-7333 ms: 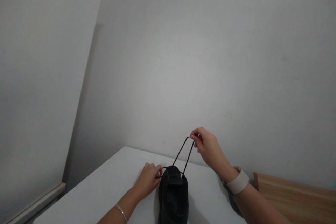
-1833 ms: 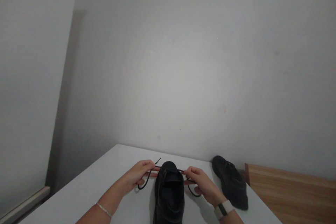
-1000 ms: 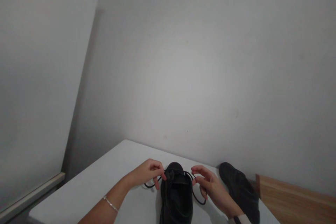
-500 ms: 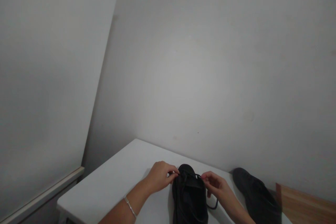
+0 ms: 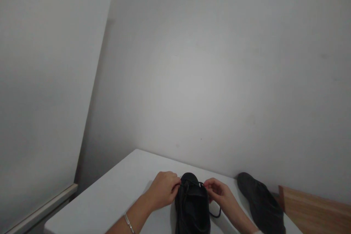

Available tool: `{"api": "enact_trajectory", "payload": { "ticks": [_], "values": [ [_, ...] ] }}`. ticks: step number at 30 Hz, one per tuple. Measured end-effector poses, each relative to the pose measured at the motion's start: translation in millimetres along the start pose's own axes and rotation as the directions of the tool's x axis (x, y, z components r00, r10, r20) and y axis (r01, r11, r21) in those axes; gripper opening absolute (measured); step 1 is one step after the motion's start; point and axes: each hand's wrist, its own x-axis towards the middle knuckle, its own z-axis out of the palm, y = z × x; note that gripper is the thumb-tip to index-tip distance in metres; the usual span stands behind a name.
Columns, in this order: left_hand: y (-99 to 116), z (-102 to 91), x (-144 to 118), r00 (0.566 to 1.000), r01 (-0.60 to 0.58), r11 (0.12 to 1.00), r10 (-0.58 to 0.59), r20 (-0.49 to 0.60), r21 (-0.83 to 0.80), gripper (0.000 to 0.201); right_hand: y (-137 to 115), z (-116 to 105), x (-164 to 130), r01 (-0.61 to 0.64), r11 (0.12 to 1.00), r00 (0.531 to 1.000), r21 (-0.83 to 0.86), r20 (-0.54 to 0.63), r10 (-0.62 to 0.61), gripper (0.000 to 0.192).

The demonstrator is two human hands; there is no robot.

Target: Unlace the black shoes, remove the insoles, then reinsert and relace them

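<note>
My left hand [image 5: 163, 189] and right hand [image 5: 219, 192] pinched on thin black lace [image 5: 215, 215] | black leather shoe [image 5: 192, 206] on white table [image 5: 115, 197] | risk: lace slipping, knot loosening.

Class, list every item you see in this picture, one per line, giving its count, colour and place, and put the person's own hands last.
shoe: one, black, on the table between the hands
lace: one, black, looping out beside the shoe
second shoe: one, black, to the right by the wall
table: one, white
wooden surface: one, brown, far right
bracelet: one, silver, left wrist
left hand: at the shoe's lacing
right hand: at the shoe's lacing
</note>
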Motion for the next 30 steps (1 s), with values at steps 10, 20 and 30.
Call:
{"api": "enact_trajectory", "payload": {
  "ticks": [10, 20, 30],
  "values": [
    [10, 2.7, 5, 0.999, -0.044, 0.999, 0.044, -0.009, -0.011, 0.017, -13, 3, -4, 0.015, 0.999, 1.000, 0.038, -0.024, -0.014, 0.036],
    [2, 15.9, 8, 0.994, -0.063, 0.995, 0.056, -0.099, -0.074, 0.020, -6, 3, -5, -0.012, 0.997, 0.998, -0.074, -0.063, 0.007, 0.030],
    [-1, 18.4, 6, 0.994, -0.054, 0.991, 0.043, -0.099, -0.119, 0.020, -4, 3, -4, 0.029, 0.991, 0.999, -0.133, 0.029, -0.025, 0.036]
  ]
}}
